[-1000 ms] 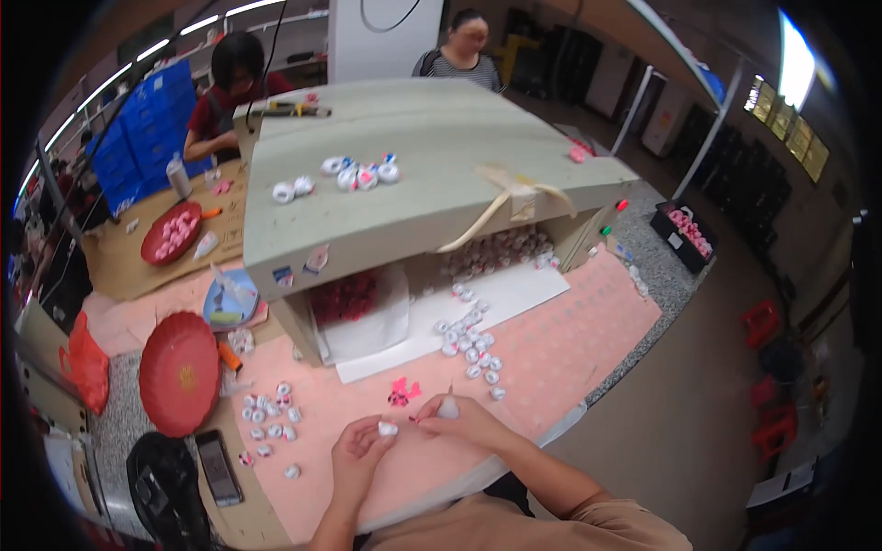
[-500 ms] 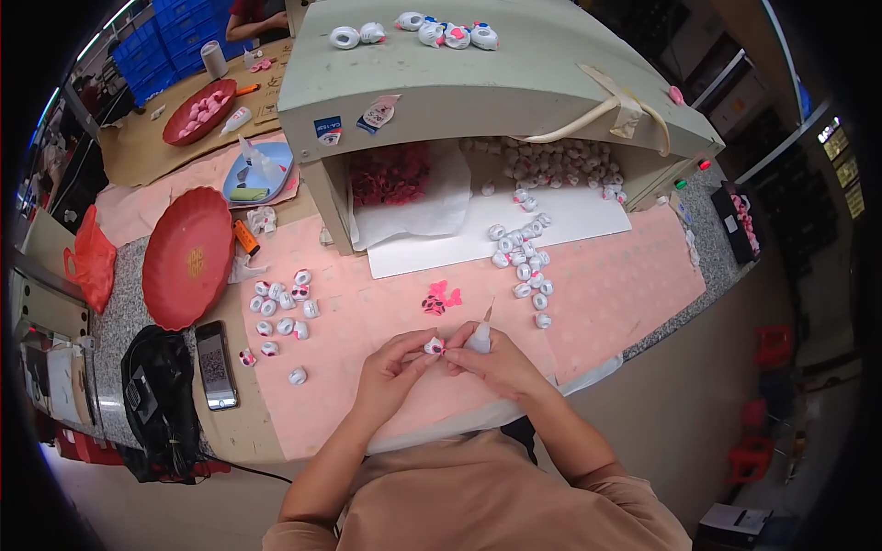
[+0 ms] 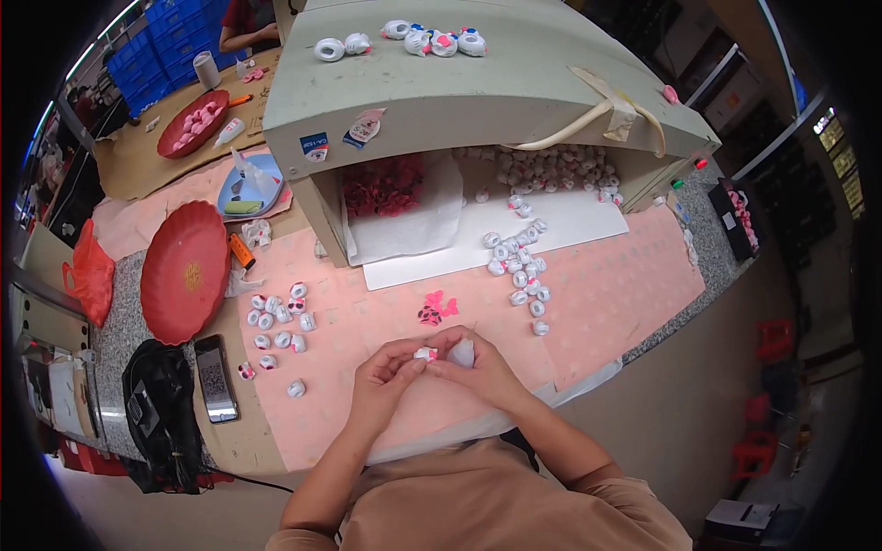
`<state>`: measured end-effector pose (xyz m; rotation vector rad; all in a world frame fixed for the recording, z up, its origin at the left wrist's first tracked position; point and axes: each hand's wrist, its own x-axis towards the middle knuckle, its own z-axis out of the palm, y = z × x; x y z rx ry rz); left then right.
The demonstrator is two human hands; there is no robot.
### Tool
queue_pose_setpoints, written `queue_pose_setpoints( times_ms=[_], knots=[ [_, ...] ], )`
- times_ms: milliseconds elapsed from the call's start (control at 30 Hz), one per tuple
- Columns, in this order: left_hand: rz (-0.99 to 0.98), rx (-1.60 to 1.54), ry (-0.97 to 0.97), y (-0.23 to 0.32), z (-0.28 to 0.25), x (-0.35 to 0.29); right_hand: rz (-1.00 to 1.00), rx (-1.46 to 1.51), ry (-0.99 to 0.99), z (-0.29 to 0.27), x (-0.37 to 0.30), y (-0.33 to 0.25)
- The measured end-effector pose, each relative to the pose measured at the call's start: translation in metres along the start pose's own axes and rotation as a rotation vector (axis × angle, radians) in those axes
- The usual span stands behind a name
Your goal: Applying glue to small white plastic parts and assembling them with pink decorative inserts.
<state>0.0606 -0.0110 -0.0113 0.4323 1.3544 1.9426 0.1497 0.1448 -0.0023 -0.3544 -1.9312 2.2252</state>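
Note:
My left hand [image 3: 388,378] is closed, pinching a small white toy head [image 3: 425,354] with pink on it. My right hand [image 3: 485,375] is closed too, its fingertips against the same toy head. Tucked in its fingers is a small white squeeze bottle [image 3: 463,353]; its tip cannot be made out. Just beyond both hands lie flat pink cutouts [image 3: 437,309], some with dark patches, on the pink sheet [image 3: 331,367]. Several similar white heads [image 3: 519,262] form a trail to the right, and another group [image 3: 280,317] sits to the left.
A pale green hooded box [image 3: 423,92] stands ahead, with white heads and pink pieces [image 3: 386,184] inside. Left are a red scalloped tray [image 3: 188,275], an orange lighter-like item [image 3: 242,252], a phone [image 3: 216,378] and a black bag [image 3: 161,404]. Another person's arm [image 3: 250,39] shows at far left.
The squeeze bottle has tilted in my right hand, and its thin tip, upright before, no longer shows. The toy head has turned slightly between my fingers. The whole view has shifted a little.

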Motion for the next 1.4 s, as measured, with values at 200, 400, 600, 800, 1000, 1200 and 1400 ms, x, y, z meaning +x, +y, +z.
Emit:
queue_pose_setpoints(
  times_ms=[200,400,600,800,1000,1200,1400],
  knots=[
    [-0.076,-0.035,0.064,-0.003,-0.002,-0.004,0.026,0.045,-0.028,0.002,0.001,0.008],
    [-0.104,-0.185,0.045,-0.003,-0.005,-0.009,-0.002,0.105,-0.008,0.011,-0.001,0.008],
    [-0.018,0.029,0.145,0.014,-0.014,-0.01,0.178,0.214,-0.092,-0.002,0.0,-0.004],
    [0.382,1.146,0.445,0.05,-0.052,0.002,-0.002,-0.302,0.184,-0.048,-0.019,-0.025],
    [0.623,1.195,0.05,0.046,0.01,0.055,-0.145,-0.245,0.32,-0.077,-0.038,0.004],
    [0.603,1.071,-0.259,0.01,0.081,0.126,-0.111,-0.083,0.313,-0.074,-0.042,-0.001],
    [0.448,1.116,-0.343,-0.011,0.094,0.15,-0.171,-0.228,0.262,-0.083,-0.043,0.013]
  ],
)
